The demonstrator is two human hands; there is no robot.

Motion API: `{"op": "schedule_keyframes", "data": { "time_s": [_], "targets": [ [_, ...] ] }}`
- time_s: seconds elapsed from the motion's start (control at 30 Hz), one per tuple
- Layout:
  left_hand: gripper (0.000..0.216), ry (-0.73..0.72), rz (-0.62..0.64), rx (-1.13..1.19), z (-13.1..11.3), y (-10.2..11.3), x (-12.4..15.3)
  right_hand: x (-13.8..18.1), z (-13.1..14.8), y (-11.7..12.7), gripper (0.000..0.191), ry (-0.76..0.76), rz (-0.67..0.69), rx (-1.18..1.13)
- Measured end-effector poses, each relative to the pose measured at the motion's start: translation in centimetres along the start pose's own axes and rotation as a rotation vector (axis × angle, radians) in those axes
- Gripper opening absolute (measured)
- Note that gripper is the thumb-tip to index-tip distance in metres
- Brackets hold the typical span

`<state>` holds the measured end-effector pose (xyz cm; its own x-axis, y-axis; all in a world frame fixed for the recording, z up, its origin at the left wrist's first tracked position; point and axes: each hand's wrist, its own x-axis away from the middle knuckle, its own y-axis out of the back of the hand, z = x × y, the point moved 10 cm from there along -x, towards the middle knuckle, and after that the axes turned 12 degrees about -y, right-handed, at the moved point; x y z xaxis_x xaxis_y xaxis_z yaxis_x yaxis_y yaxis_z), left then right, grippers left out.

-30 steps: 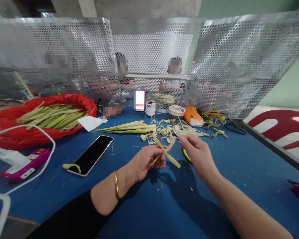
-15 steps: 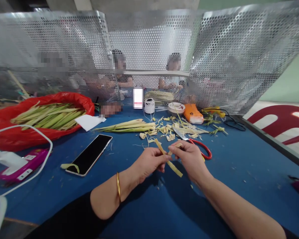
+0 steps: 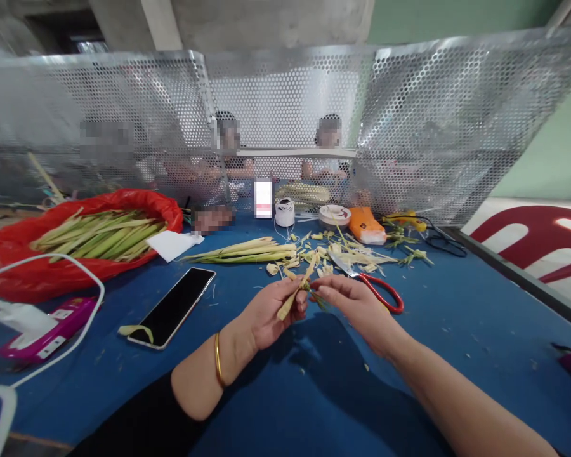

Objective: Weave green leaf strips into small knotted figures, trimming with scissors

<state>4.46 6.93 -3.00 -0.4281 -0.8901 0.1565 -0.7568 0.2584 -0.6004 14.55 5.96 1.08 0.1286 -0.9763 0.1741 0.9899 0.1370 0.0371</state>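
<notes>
My left hand (image 3: pixel 269 314), with a gold bangle (image 3: pixel 219 360) at its wrist, pinches a folded pale leaf strip (image 3: pixel 289 306). One flat end points down toward me, another sticks up past the fingers. A small greenish knot-like bit shows by the fingertips. My right hand (image 3: pixel 359 308) is closed, its thumb and fingertips at the right side of this piece, where thin green ends hang. Just behind the right hand lie red-handled scissors (image 3: pixel 385 293), blades among leaf scraps (image 3: pixel 356 252). A bundle of long leaf strips (image 3: pixel 247 251) lies beyond my hands.
At left are a red bag (image 3: pixel 95 274) of leaves, a purple power strip (image 3: pixel 52 333) with a white cable, and a phone (image 3: pixel 171 310). A string spool (image 3: pixel 284 212), a round tape roll (image 3: pixel 335 217) and an orange tissue pack (image 3: pixel 366 225) stand before a perforated metal screen (image 3: pixel 285 82). People sit behind it.
The leaf strips, crossed between my hands before, are now gathered at my left fingertips, with the flat end turned toward me. The view has tilted up slightly.
</notes>
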Motion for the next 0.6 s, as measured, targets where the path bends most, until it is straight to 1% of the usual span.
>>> {"op": "schedule_keyframes", "data": {
  "time_s": [0.1,0.17,0.3,0.4,0.5,0.6],
  "targets": [
    [0.019,0.003,0.014,0.006,0.3,-0.2,0.0,0.3,-0.2,-1.4,0.022,0.004,0.054,0.028],
    [0.018,0.037,0.017,0.009,0.8,-0.2,0.2,0.4,-0.3,-1.5,0.019,0.036,0.047,0.051],
    [0.018,0.137,0.026,0.056,1.4,-0.5,1.0,0.3,-0.1,-0.2,0.018,0.119,-0.088,0.268],
    [0.012,0.198,0.034,0.124,1.6,-0.7,1.3,1.0,1.3,0.0,0.019,0.238,-0.159,0.482],
    [0.005,0.202,0.010,0.199,1.7,-0.6,1.1,1.9,2.6,-0.3,0.016,0.335,-0.204,0.623],
    [0.009,0.184,-0.017,0.208,1.7,-0.4,0.8,2.1,2.9,-0.4,0.017,0.321,-0.217,0.647]
  ]
}}
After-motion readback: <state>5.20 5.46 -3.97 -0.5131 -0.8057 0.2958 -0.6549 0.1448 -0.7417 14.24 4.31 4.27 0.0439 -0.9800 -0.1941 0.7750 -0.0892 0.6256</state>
